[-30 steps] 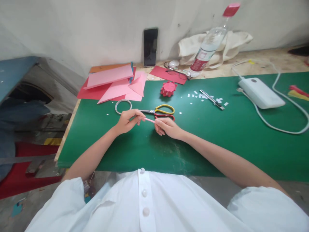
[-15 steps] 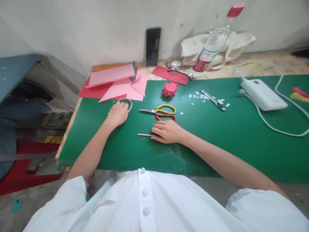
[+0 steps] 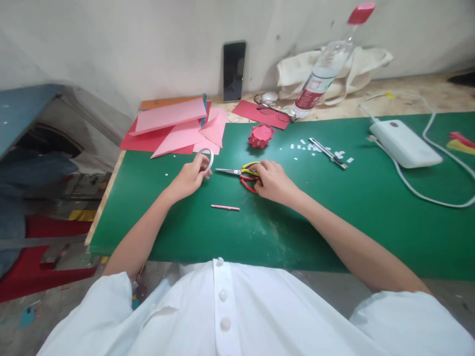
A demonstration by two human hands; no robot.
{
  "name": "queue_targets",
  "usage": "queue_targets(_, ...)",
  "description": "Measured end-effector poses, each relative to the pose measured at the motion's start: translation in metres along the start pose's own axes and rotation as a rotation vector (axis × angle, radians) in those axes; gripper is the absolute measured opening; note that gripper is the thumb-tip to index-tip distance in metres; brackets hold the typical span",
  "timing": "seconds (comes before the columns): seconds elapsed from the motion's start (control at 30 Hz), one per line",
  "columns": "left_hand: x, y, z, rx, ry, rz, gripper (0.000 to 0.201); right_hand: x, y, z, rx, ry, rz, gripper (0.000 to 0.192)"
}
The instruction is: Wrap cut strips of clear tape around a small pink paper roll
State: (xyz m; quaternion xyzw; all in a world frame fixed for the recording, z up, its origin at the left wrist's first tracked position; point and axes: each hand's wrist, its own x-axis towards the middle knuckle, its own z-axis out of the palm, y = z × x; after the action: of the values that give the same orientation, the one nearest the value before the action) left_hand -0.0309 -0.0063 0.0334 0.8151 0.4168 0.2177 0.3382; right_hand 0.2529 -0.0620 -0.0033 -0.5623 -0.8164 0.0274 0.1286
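The scissors with one yellow and one red handle loop (image 3: 243,173) lie flat on the green table mat (image 3: 334,217), blades pointing toward our left, and our right hand (image 3: 272,180) has closed over the loops, fingers curled about them while the tool rests on the mat. Working down in size from that mat: the white power bank (image 3: 404,144) with its cable sits well off to the right, clear of the working space, and the stack of pink and red paper sheets (image 3: 174,128) lies at the far left edge within reach. The clear plastic bottle with a red cap (image 3: 322,69) leans by the wall. Our left hand (image 3: 189,178) grips the small white tape ring (image 3: 206,159), lifted on edge between thumb and fingers, so its rim faces the scissors. Beyond them sits the folded red paper flower (image 3: 261,135). Nearest us, between both hands, the thin pink paper stick (image 3: 225,207) lies loose on the mat, touched by neither hand.
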Motion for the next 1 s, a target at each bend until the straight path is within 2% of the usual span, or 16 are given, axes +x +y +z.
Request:
queue_targets(0.1,-0.002,0.005,0.002,-0.131,-0.002,0.075,0.037,-0.001,-0.001,-0.003,-0.008,-0.044,0.079,0.045)
queue_targets(0.17,-0.003,0.009,0.004,-0.199,0.005,0.1,0.042,-0.001,-0.002,-0.004,-0.019,-0.046,0.111,0.038)
queue_targets(0.27,-0.004,0.011,0.008,-0.31,0.028,0.103,0.042,-0.002,-0.002,-0.004,-0.015,0.016,0.132,0.023)
queue_targets(0.37,-0.005,0.009,0.013,-0.395,0.037,0.09,0.04,-0.002,-0.001,-0.003,0.026,0.093,0.143,0.016)
queue_targets(0.57,-0.006,0.01,0.017,-0.462,0.009,0.095,0.04,-0.001,0.001,-0.001,0.107,0.202,0.146,0.019)
queue_targets(0.67,-0.006,0.011,0.019,-0.495,-0.002,0.1,0.032,-0.001,0.0,-0.003,0.068,0.276,0.123,0.03)
queue_targets(0.87,-0.008,0.012,0.021,-0.483,-0.024,0.142,0.02,-0.002,-0.002,-0.005,0.037,0.299,0.054,0.036)
queue_targets(1.0,-0.008,0.012,0.022,-0.526,-0.014,0.127,0.032,-0.002,-0.002,-0.005,0.056,0.305,0.008,0.036)
